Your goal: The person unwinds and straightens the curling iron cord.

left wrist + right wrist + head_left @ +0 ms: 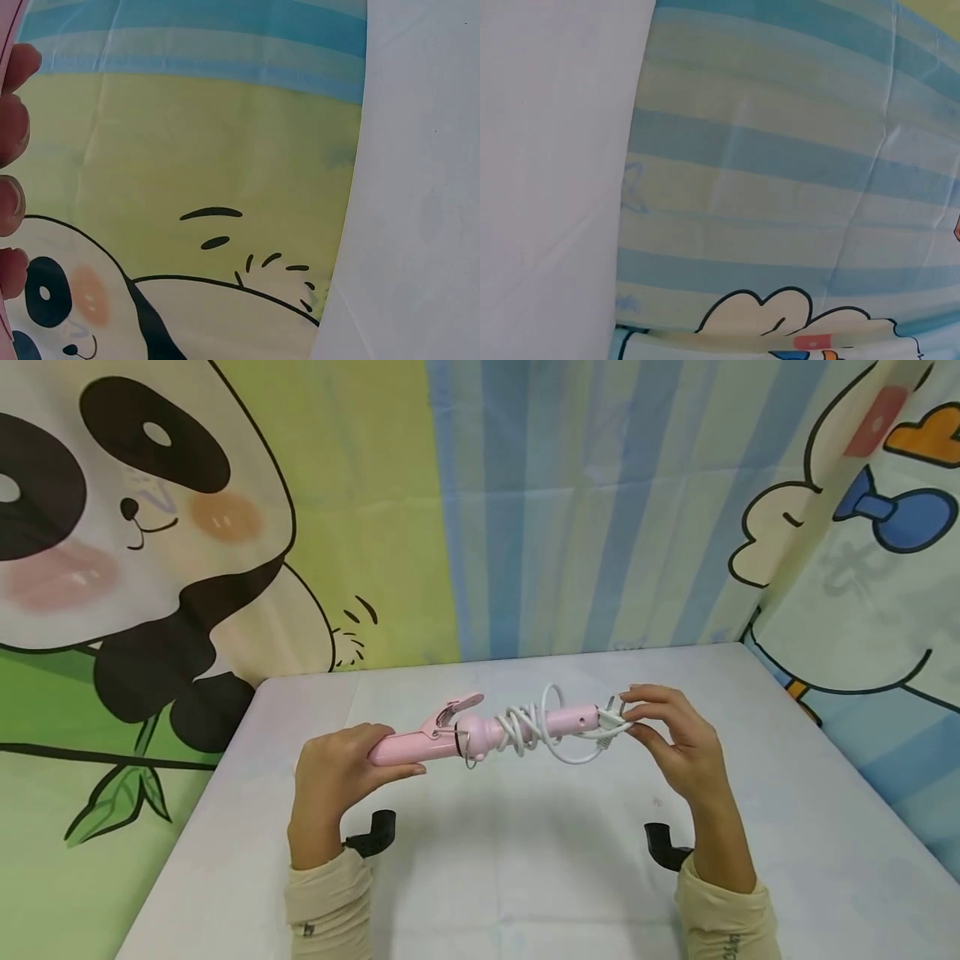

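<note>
A pink curling iron (408, 748) is held up level over the white table in the head view. My left hand (341, 768) grips its barrel end, thumb along the near side. In the left wrist view the fingertips (12, 127) show at the left edge beside a strip of pink. The clamp lever (452, 711) sticks up near the middle, and a wire stand hangs beside it. A white power cord (517, 727) is coiled round the handle. At the handle's end my right hand (678, 739) pinches the cord next to the plug (604, 741). The right wrist view shows no hand.
The white table (495, 877) lies under both hands. Behind it hangs a printed backdrop (555, 510) with a panda, stripes and cartoon figures. A black curved piece (378, 832) sits at the left wrist, and a similar black piece (660, 843) at the right.
</note>
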A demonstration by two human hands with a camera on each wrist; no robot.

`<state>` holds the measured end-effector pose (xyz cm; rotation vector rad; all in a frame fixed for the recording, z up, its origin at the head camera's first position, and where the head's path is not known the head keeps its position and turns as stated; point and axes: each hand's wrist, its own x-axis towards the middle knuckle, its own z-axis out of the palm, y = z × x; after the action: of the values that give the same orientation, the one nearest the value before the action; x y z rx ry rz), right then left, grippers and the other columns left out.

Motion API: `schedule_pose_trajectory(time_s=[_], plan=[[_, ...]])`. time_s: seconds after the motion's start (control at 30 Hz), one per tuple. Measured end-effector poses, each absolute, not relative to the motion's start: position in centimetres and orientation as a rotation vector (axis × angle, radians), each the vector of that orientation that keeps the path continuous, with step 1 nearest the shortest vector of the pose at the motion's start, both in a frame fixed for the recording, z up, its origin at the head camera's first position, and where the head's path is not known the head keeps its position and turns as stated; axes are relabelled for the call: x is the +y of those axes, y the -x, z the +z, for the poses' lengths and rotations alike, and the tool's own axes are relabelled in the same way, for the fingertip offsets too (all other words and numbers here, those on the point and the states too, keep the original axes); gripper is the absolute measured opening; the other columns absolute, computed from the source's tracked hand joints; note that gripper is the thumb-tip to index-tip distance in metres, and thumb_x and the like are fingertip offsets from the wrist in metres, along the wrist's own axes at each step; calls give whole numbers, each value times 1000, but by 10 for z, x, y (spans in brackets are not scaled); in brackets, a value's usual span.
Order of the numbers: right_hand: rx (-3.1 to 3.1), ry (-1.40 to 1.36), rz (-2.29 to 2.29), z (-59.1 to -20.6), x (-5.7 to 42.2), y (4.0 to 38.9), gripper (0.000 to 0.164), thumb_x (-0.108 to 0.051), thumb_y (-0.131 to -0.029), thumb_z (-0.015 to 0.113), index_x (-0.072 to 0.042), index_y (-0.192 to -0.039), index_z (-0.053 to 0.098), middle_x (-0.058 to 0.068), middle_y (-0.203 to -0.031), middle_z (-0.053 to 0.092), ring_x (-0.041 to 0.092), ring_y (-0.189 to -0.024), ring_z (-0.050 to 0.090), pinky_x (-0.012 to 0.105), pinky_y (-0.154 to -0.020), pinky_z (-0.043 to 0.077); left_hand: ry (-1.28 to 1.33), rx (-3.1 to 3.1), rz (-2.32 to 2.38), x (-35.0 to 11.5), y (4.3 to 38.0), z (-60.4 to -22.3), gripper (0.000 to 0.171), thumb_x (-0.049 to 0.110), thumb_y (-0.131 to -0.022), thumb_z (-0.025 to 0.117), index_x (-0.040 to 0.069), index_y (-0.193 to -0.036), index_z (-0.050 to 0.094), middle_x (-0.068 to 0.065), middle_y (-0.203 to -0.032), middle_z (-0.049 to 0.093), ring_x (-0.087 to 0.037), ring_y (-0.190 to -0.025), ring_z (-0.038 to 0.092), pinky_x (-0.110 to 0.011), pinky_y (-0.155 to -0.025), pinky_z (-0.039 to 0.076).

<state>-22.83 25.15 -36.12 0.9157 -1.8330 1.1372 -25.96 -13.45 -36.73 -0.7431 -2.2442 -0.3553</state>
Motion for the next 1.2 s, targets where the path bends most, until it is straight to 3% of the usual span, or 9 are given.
schedule_pose_trajectory(time_s=[0.1,0.23,0.37,0.63,0.83,1.07,1.2], plan=[[-1850,-845,960,-359,250,228,35,-27,-85,60,8,-80,62,18,-97,60,18,-105,50,19,-95,34,744,-2244,-356,-135,260,-366,49,57,-49,79,16,-73,66,5,-59,62,-5,-44,45,-23,-43,34],[-1811,-781,841,-356,247,226,37,-31,-86,60,5,-76,64,19,-84,57,21,-86,47,19,-83,30,744,-2243,-364,-135,260,-365,49,57,-49,79,16,-73,66,5,-59,61,-5,-45,46,-23,-43,34],[-1802,-762,851,-353,245,223,37,-29,-86,60,6,-75,64,18,-78,59,19,-79,48,11,-79,35,741,-2258,-386,-133,260,-363,49,54,-47,81,16,-73,66,5,-60,62,-6,-45,47,-24,-43,35],[-1887,-799,743,-350,244,217,35,-27,-92,53,4,-79,60,13,-79,62,21,-78,50,10,-82,38,718,-2357,-388,-133,259,-365,51,56,-49,80,15,-77,68,4,-63,65,-6,-48,49,-23,-46,36],[-1891,-797,688,-347,242,215,34,-27,-91,55,4,-81,63,13,-80,63,25,-78,51,12,-85,38,704,-2332,-386,-137,257,-364,51,58,-50,77,16,-77,68,4,-63,65,-8,-47,50,-24,-45,35],[-1926,-730,598,-349,242,217,45,-38,-89,53,7,-84,58,18,-87,56,32,-83,46,12,-82,32,705,-2301,-354,-137,251,-359,65,75,-62,56,13,-78,68,1,-63,65,-8,-45,47,-23,-43,33],[-1927,-743,561,-348,244,217,46,-38,-89,51,6,-82,57,18,-85,53,33,-82,43,20,-79,30,720,-2267,-353,-136,250,-358,65,75,-64,54,13,-77,68,1,-62,65,-7,-45,47,-23,-43,34]])
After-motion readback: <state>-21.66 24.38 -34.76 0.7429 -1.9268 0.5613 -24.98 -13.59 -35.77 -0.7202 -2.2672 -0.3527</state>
